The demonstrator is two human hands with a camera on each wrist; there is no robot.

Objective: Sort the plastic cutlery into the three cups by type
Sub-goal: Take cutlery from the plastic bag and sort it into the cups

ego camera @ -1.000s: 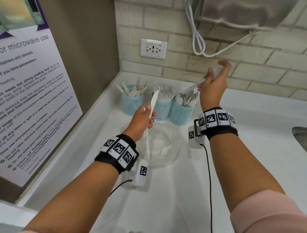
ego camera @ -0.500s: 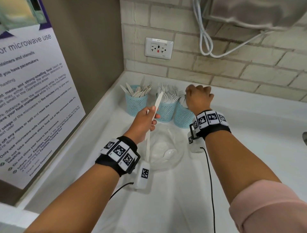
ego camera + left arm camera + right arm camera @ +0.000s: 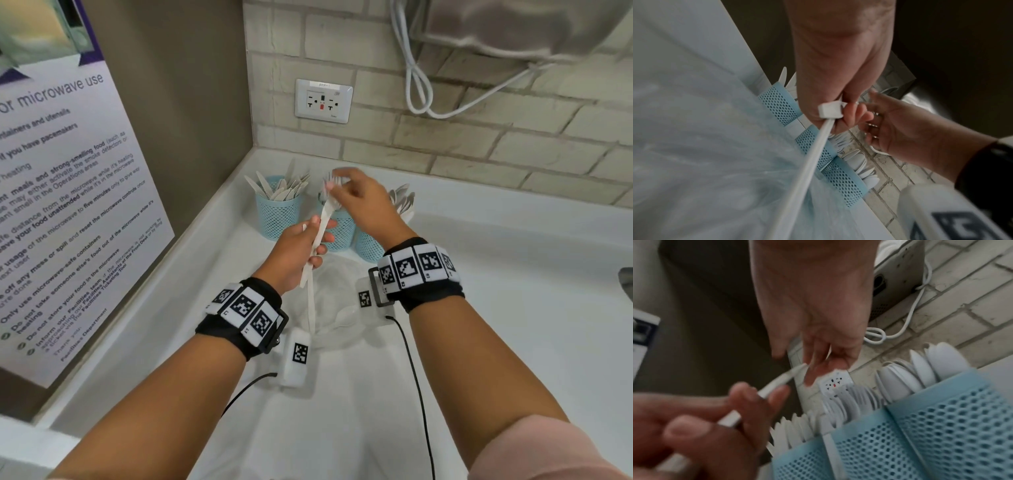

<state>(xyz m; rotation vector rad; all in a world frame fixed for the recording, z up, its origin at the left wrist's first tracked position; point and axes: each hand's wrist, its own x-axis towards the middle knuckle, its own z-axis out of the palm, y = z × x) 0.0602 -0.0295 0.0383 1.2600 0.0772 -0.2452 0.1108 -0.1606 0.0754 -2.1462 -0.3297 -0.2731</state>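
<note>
Item, nearest: clear plastic bag [image 3: 337, 308], lying on the white counter [image 3: 513, 291] below both wrists. Item: left hand [image 3: 298, 253], fingers curled round two white utensils [image 3: 317, 236], long axes running up and away toward the cups, heads uppermost (a knife among them, likely; blur hides the types). Item: right hand [image 3: 359, 202], fingers loosely spread just beside the upper tips, holding nothing, so nearer for the take. Farthest: three blue mesh cups [image 3: 279, 214] in a row at the wall.
</note>
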